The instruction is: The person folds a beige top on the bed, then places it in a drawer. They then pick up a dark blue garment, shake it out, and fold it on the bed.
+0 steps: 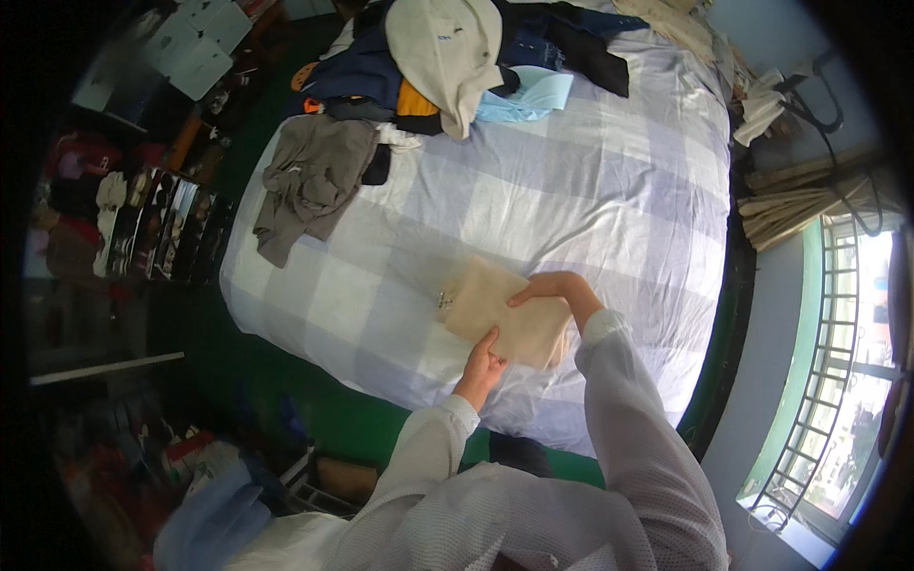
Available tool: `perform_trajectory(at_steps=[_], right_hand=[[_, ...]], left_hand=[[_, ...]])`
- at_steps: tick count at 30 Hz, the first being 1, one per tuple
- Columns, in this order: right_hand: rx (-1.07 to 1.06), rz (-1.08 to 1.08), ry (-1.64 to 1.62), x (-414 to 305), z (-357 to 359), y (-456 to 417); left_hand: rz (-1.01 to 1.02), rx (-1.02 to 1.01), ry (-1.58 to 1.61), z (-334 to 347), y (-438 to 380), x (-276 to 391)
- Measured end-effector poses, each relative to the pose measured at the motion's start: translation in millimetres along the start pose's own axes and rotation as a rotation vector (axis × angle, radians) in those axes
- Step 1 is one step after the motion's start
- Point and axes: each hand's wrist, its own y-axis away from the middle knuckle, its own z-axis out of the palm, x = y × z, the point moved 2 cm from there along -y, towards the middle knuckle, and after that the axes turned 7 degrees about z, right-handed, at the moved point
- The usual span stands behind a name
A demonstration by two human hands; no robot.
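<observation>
A folded beige garment (500,307) is held between my two hands above the near part of the bed. It is slightly blurred, and a small dark print shows at its left edge. My left hand (483,365) grips the near edge, thumb on top and fingers partly underneath. On the far right side, my right hand (551,287) has its thumb over the cloth, with the other fingers hidden beneath. Under the garment spreads a bedsheet (428,214) in white and pale lilac checks.
A crumpled grey-brown garment (314,178) lies on the bed's left side. Along the far end is a clothes pile with a cream garment (446,50), a light blue cloth (525,96) and dark pieces. A shoe rack (168,225) stands left; a barred window (832,357) is right.
</observation>
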Motion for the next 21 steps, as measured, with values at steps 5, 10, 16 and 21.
perform_trajectory(at_steps=[5, 10, 16, 21], right_hand=[[-0.106, -0.168, -0.545, 38, 68, -19], [-0.266, -0.286, -1.123, 0, 189, -11], [-0.12, -0.319, -1.383, -127, 327, -4], [-0.285, -0.597, -1.376, -254, 397, -27]], left_hand=[[0.043, -0.015, -0.101, -42, 28, 43], [0.024, -0.056, -0.126, -27, 150, 143], [0.177, -0.181, 0.027, -126, 227, 242], [0.172, -0.251, 0.114, -163, 320, 344]])
